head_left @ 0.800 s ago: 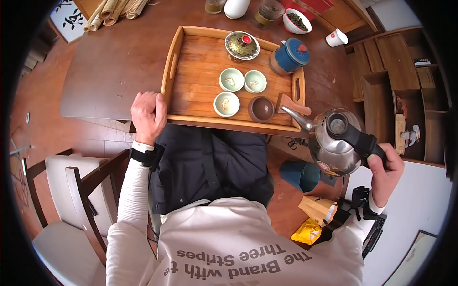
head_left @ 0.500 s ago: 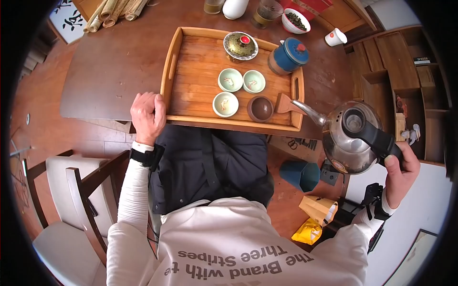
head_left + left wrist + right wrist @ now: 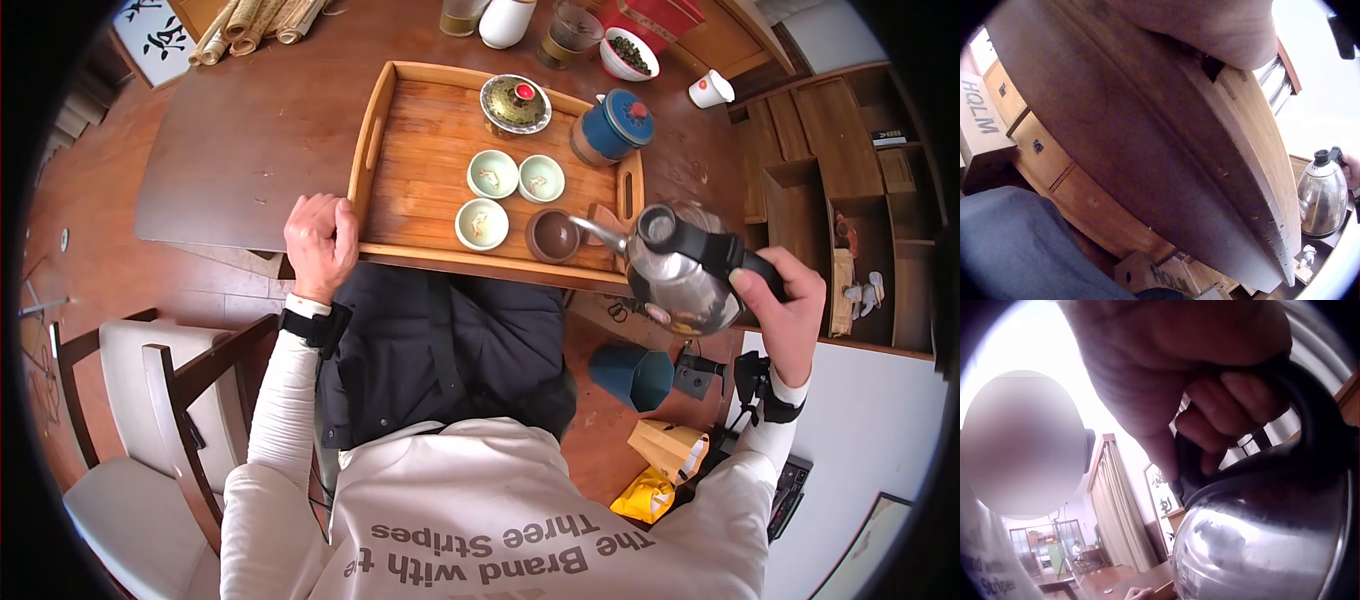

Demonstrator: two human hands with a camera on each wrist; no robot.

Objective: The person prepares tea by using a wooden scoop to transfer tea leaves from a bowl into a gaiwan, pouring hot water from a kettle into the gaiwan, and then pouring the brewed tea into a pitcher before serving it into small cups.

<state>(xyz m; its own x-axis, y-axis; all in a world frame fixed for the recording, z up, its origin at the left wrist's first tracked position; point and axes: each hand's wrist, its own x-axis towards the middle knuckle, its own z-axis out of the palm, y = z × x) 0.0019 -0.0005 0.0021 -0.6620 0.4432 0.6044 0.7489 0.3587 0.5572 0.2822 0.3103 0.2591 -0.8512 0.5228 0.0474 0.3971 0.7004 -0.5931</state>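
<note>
My right hand (image 3: 795, 310) grips the black handle of a steel electric kettle (image 3: 680, 295), with fingers curled round the handle in the right wrist view. The kettle hangs past the tray's near right corner, its spout pointing left so that the tip overlaps a small brown cup (image 3: 553, 238). Three pale green teacups (image 3: 481, 225) sit left of that cup on the wooden tray (image 3: 425, 130). A wooden paddle-shaped piece (image 3: 603, 230) lies partly behind the spout. My left hand (image 3: 322, 245) rests curled at the table's edge beside the tray's near left corner, its fingertips hidden.
A lidded gaiwan (image 3: 515, 105) and a blue lidded pot (image 3: 613, 127) stand at the tray's back. Beyond are a bowl of tea leaves (image 3: 629, 55), a white paper cup (image 3: 711, 90) and several other vessels. A blue bin (image 3: 631, 375) stands on the floor.
The kettle swung right, away from the tray, then came back left until its spout overlapped the brown cup. My left hand stays at the table's edge; the view has shifted slightly.
</note>
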